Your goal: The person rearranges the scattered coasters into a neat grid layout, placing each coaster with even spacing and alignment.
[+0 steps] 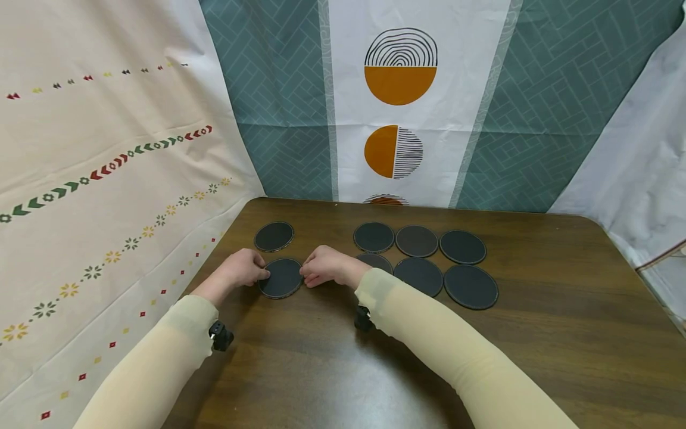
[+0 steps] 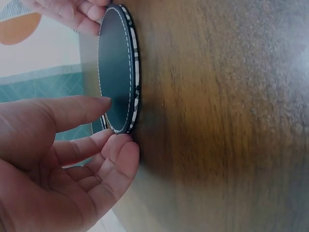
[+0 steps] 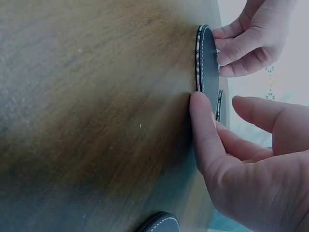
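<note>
A round black coaster (image 1: pixel 280 278) with white stitching and a black-and-white patterned edge lies on the table between both hands. My left hand (image 1: pixel 246 267) pinches its left side; in the left wrist view the thumb (image 2: pixel 102 104) lies over the top face and the curled fingers meet the edge. On the opposite side, my right hand (image 1: pixel 327 266) touches the rim with fairly straight fingers, and its thumb (image 3: pixel 248 108) stays off the coaster. Just behind lies another black coaster (image 1: pixel 274 236), flat on the wood.
To the right, several more black coasters lie in two rows, including a back one (image 1: pixel 462 246) and a front one (image 1: pixel 471 286). My right forearm passes in front of part of the front row. Patterned cloths (image 1: pixel 278 107) hang behind the brown wooden table (image 1: pixel 300 369).
</note>
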A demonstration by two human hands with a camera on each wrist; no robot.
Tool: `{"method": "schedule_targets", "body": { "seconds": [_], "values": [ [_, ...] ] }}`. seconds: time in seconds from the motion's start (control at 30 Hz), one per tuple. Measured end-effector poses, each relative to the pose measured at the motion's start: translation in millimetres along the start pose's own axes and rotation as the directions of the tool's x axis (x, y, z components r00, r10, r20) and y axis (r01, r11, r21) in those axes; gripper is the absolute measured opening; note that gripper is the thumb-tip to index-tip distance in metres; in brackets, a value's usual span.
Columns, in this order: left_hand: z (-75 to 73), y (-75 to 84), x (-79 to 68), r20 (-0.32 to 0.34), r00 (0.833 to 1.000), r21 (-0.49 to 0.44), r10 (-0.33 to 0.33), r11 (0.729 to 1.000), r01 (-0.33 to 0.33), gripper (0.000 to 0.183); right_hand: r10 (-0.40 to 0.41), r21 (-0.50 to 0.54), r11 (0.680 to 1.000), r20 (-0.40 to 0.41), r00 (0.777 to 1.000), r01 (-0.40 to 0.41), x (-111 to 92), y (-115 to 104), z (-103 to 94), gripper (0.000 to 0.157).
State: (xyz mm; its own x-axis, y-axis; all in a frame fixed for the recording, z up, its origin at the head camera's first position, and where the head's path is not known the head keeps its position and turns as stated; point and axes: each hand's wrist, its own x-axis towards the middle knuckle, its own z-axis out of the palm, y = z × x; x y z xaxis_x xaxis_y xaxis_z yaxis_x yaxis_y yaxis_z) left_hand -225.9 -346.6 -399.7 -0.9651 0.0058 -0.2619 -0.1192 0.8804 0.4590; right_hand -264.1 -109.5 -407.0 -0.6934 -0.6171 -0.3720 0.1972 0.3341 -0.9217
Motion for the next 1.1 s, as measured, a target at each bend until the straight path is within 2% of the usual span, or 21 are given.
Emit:
{"method": "schedule_targets", "body": {
  "seconds": [0.4, 0.73, 0.9, 1.1],
  "values": [
    [5.4, 2.5, -2.4, -0.01, 1.0, -0.039, -0.009, 0.999, 0.008, 0.026, 0.008, 0.08, 0.997, -0.046, 0.999, -0.004, 2, 4, 2.8, 0.031],
    [2.3, -6.6, -1.9, 0.007, 1.0, -0.179, 0.022, 0.984, -0.02, 0.025, -0.009, 0.017, 1.0, -0.066, 0.998, 0.01, 1, 6, 4.7, 0.042],
    [2.7, -6.4, -2.3, 0.01, 1.0, -0.206, 0.017, 0.978, -0.015, 0.027, -0.014, -0.002, 1.0, -0.075, 0.997, 0.014, 0, 5, 2.8, 0.043],
    [2.4, -1.1, -0.2, 0.008, 1.0, -0.225, 0.027, 0.974, -0.024, 0.04, -0.015, 0.008, 1.0, -0.09, 0.996, 0.016, -4, 4, -4.7, 0.044]
  ]
}}
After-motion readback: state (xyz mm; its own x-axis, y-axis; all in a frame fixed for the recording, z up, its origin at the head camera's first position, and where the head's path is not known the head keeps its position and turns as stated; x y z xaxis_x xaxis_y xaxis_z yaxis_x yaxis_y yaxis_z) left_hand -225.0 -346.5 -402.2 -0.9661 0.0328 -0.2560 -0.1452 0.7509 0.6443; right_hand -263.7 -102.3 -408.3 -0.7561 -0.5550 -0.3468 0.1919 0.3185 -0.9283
